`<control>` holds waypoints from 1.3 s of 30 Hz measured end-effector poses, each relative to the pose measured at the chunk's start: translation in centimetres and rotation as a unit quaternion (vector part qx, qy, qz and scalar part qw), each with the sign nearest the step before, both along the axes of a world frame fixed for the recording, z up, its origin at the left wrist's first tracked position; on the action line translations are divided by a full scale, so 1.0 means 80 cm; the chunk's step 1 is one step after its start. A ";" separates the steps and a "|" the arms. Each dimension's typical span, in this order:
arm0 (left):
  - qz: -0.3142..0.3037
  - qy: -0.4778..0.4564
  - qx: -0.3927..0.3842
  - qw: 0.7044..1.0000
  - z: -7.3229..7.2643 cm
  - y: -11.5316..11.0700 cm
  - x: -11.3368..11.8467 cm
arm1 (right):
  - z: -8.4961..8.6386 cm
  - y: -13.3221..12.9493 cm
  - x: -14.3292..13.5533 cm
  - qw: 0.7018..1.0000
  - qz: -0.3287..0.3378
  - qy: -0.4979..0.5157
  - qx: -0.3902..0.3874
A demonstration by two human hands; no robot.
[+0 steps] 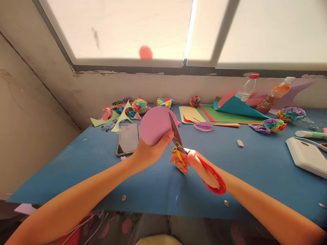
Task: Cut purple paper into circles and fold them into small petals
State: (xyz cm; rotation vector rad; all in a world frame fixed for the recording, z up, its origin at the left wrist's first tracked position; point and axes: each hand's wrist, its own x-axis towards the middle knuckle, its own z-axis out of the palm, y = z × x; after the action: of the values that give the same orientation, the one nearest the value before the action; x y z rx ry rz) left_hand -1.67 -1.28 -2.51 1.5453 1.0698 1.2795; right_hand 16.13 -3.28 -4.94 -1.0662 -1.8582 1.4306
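While the left hand (146,154) pinches a smooth, round, purple paper (155,124) at mid-frame, the right hand (189,161) curls round red-and-yellow scissors (180,146), blades against its edge; the blue table (153,190) holds coloured sheets (224,114) upper right; bright windows (122,30) fill the top.

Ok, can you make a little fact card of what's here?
Left hand: holds flat, round purple paper
Right hand: holds metal scissors with red and yellow handles
Blades: at the paper's right side
Table: blue, flat
By left hand: dark-edged rectangular phone
Back right: red-capped clear plastic bottle, white-capped plastic bottle of orange drink
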 end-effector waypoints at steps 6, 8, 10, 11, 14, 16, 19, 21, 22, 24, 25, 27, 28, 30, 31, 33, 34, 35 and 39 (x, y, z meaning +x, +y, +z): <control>-0.088 -0.001 -0.008 0.996 -0.004 -0.002 -0.002 | -0.011 0.004 0.000 0.999 0.020 0.036 -0.013; -0.073 -0.013 -0.017 0.997 -0.006 -0.002 -0.002 | -0.009 0.003 0.000 0.999 0.025 0.036 -0.015; -0.052 -0.025 -0.011 0.998 -0.008 -0.001 -0.002 | -0.006 0.000 0.001 0.999 0.028 0.033 -0.008; -0.046 -0.027 -0.006 0.999 -0.008 0.000 -0.001 | -0.004 -0.001 0.001 0.999 0.028 0.035 -0.004; -0.032 -0.013 0.004 0.999 -0.009 0.001 0.000 | 0.003 -0.005 0.001 0.999 0.022 0.038 -0.004; -0.027 -0.009 0.014 0.999 -0.009 0.000 0.000 | 0.005 -0.006 0.001 0.999 0.022 0.025 -0.005; -0.022 -0.014 0.024 0.999 -0.007 -0.001 0.001 | 0.008 -0.005 0.003 1.000 0.029 0.000 0.005; -0.020 -0.009 0.027 0.999 -0.005 -0.003 0.001 | 0.009 -0.004 0.004 0.999 0.034 -0.009 0.011; -0.020 -0.007 0.027 0.999 -0.004 -0.003 0.001 | 0.009 -0.004 0.004 0.999 0.034 -0.012 0.011; -0.021 -0.005 0.024 0.999 -0.003 -0.004 0.002 | 0.009 -0.003 0.005 0.999 0.032 -0.013 0.008; -0.021 -0.006 0.022 1.000 -0.003 -0.004 0.002 | 0.008 -0.003 0.005 0.999 0.030 -0.011 0.005; -0.022 -0.011 0.022 0.999 -0.003 -0.004 0.002 | 0.005 -0.002 0.006 1.000 0.026 -0.004 -0.001; -0.024 -0.013 0.023 0.999 -0.002 -0.004 0.002 | 0.003 -0.001 0.006 1.000 0.024 0.001 -0.005; -0.032 -0.013 0.024 0.999 -0.002 -0.004 0.001 | -0.003 0.001 0.006 1.000 0.025 0.010 -0.012; -0.037 -0.010 0.023 0.999 -0.001 -0.004 0.001 | -0.006 0.002 0.006 0.999 0.026 0.014 -0.018; -0.046 -0.006 0.017 0.999 0.000 -0.004 -0.001 | -0.012 0.005 0.006 0.998 0.033 0.026 -0.036; -0.048 -0.005 0.015 0.999 0.001 -0.003 -0.002 | -0.014 0.006 0.006 0.998 0.037 0.033 -0.047; -0.049 -0.005 0.014 0.999 0.001 -0.003 -0.003 | -0.016 0.007 0.006 0.997 0.040 0.040 -0.056; -0.060 -0.017 0.034 0.997 0.000 -0.003 -0.003 | -0.022 0.008 0.006 0.995 0.044 0.061 -0.068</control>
State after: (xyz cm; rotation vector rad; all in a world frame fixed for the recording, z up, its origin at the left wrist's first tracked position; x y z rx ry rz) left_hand -1.92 -1.50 -2.48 1.6075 0.9063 1.2678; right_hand 16.63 -2.61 -6.70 -0.9470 -1.7611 1.6566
